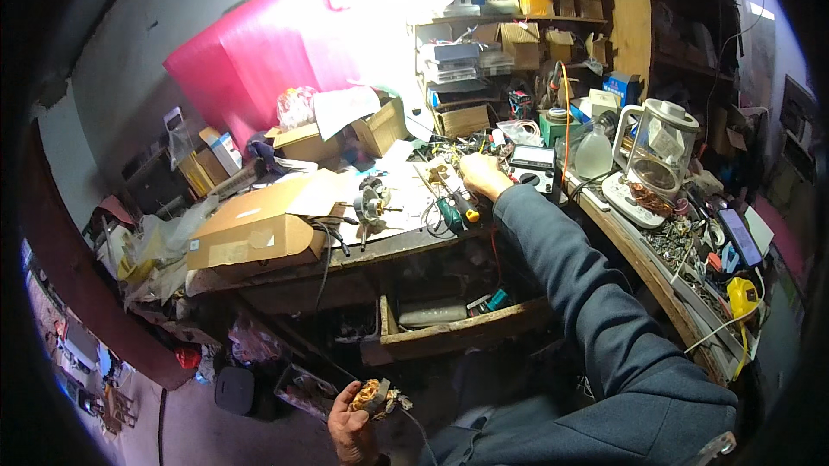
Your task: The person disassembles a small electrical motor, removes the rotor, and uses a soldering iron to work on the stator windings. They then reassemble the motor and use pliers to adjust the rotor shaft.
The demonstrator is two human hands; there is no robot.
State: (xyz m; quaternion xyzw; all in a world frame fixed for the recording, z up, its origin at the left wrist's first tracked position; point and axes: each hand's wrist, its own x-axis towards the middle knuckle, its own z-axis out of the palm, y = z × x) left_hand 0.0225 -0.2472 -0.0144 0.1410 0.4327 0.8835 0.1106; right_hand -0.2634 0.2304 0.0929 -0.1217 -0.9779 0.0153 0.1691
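Note:
Low in front of me, over the floor, my left hand (352, 428) is closed round a motor stator (376, 399) with copper-coloured windings, a grey core and a trailing wire. My right hand (485, 176) reaches to the back of the bench, its fingers bent down at a pile of small parts (445, 151). Whatever those fingers grip is hidden. Just right of it stands an analogue multimeter (533, 167). Nearer me lie a green-handled screwdriver (449, 215) and a yellow-and-black-handled one (467, 209). A round metal motor part (371, 202) sits further left on the bench.
A cardboard box (255, 237) rests at the bench's left front. Below the top, an open wooden drawer (466, 331) juts out. The right-hand bench carries a glass-jug appliance (663, 151), a phone (740, 235) and a yellow tool (742, 297). Box-filled shelves (518, 17) stand behind.

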